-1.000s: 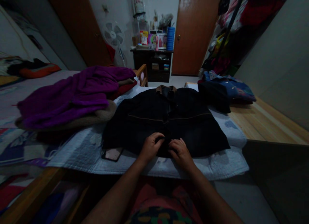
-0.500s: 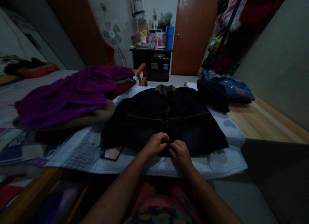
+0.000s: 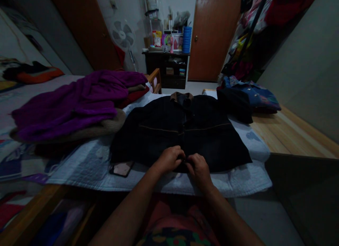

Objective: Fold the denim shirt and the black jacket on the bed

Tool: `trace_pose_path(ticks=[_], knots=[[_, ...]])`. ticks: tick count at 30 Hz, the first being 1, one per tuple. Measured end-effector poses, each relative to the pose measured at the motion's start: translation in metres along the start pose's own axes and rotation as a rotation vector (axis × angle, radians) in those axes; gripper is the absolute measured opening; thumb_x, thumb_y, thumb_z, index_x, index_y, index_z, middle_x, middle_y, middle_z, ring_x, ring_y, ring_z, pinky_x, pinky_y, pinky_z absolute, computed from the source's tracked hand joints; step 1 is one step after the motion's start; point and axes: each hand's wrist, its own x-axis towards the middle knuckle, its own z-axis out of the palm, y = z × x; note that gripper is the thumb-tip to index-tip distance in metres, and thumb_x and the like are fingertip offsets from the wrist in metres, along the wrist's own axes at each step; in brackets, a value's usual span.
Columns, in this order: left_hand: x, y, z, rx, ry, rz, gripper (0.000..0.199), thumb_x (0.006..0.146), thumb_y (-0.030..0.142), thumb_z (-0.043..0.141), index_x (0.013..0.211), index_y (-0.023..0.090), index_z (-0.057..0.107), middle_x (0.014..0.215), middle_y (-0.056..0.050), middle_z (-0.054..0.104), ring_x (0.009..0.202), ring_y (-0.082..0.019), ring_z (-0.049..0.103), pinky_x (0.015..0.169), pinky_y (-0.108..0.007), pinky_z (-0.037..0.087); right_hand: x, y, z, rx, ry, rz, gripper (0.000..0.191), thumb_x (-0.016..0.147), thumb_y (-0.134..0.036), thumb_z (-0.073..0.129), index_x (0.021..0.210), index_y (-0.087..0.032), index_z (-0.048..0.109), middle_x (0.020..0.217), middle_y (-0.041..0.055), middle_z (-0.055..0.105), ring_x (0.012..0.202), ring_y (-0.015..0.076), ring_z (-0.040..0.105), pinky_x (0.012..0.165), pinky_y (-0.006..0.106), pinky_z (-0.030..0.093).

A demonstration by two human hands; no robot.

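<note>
A dark jacket (image 3: 159, 140) with a brown collar and tan seams lies spread front side up, its collar pointing away from me. My left hand (image 3: 172, 159) is closed on the jacket's front edge near the bottom hem. Just right of it, my right hand (image 3: 197, 166) pinches the other side of the same opening. The fingertips nearly meet; whatever small fastening lies between them is too dark to make out. Under the jacket is a light blue quilted cloth (image 3: 90, 175). A phone (image 3: 122, 169) rests by the jacket's lower left corner, partly covered.
Purple clothing (image 3: 79, 105) is piled on the left. A folded denim garment (image 3: 254, 94) sits at the right on a wooden surface (image 3: 288, 133). Farther back are a white fan (image 3: 123, 35), a dark cabinet (image 3: 166, 71) and a brown door (image 3: 212, 37).
My right hand's fingers have shifted slightly right, leaving a small gap from the left fingertips. The jacket stays in place, and the view has moved only a little.
</note>
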Motion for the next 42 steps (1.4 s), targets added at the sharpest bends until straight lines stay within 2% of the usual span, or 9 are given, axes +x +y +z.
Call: trace_pose_path(ticks=[3, 5, 9, 18, 25, 42], knots=[[-0.002, -0.004, 0.000, -0.058, 0.012, 0.018, 0.023, 0.074, 0.008, 0.055, 0.088, 0.020, 0.070, 0.086, -0.001, 0.062, 0.081, -0.014, 0.059, 0.070, -0.022, 0.043, -0.001, 0.001, 0.002, 0.003, 0.003, 0.008, 0.024, 0.088, -0.014, 0.049, 0.112, -0.016, 0.055, 0.090, 0.0063, 0.059, 0.084, 0.0208, 0.052, 0.077, 0.034, 0.041], [-0.003, -0.007, 0.002, -0.076, 0.030, 0.027, 0.023, 0.074, 0.009, 0.056, 0.088, 0.019, 0.070, 0.086, -0.001, 0.062, 0.080, -0.014, 0.059, 0.070, -0.022, 0.044, -0.002, 0.002, 0.003, -0.029, -0.028, -0.011, 0.028, 0.089, -0.015, 0.049, 0.117, -0.016, 0.054, 0.094, 0.0076, 0.060, 0.087, 0.0219, 0.052, 0.079, 0.035, 0.041], [-0.003, -0.013, 0.009, -0.092, 0.059, 0.046, 0.022, 0.075, 0.009, 0.055, 0.087, 0.019, 0.071, 0.085, -0.002, 0.063, 0.081, -0.014, 0.060, 0.072, -0.023, 0.044, 0.000, 0.002, 0.002, -0.074, -0.095, -0.030, 0.018, 0.091, -0.016, 0.049, 0.105, -0.017, 0.061, 0.089, 0.0067, 0.058, 0.085, 0.0218, 0.051, 0.077, 0.034, 0.040], [-0.012, -0.003, 0.010, 0.021, 0.066, 0.066, 0.022, 0.073, 0.013, 0.058, 0.092, 0.018, 0.068, 0.088, -0.002, 0.063, 0.077, -0.014, 0.060, 0.067, -0.023, 0.045, 0.003, -0.002, 0.001, -0.079, -0.174, -0.007, 0.016, 0.091, -0.016, 0.048, 0.101, -0.019, 0.061, 0.087, 0.0053, 0.056, 0.083, 0.0206, 0.048, 0.076, 0.033, 0.037], [-0.014, -0.008, 0.016, 0.028, 0.057, -0.014, 0.019, 0.081, 0.021, 0.064, 0.099, 0.019, 0.070, 0.097, -0.004, 0.069, 0.088, -0.017, 0.064, 0.078, -0.025, 0.048, 0.004, -0.003, 0.000, -0.086, -0.189, -0.009, 0.012, 0.088, -0.015, 0.050, 0.092, -0.019, 0.061, 0.085, 0.0038, 0.055, 0.081, 0.0195, 0.047, 0.075, 0.033, 0.034], [-0.012, -0.011, 0.019, -0.003, 0.043, 0.005, 0.016, 0.082, 0.024, 0.066, 0.095, 0.020, 0.073, 0.095, -0.004, 0.071, 0.086, -0.016, 0.065, 0.077, -0.024, 0.048, 0.004, -0.001, 0.001, -0.084, -0.221, -0.021, 0.008, 0.089, -0.014, 0.052, 0.088, -0.019, 0.058, 0.084, 0.0031, 0.055, 0.082, 0.0191, 0.046, 0.075, 0.033, 0.033]])
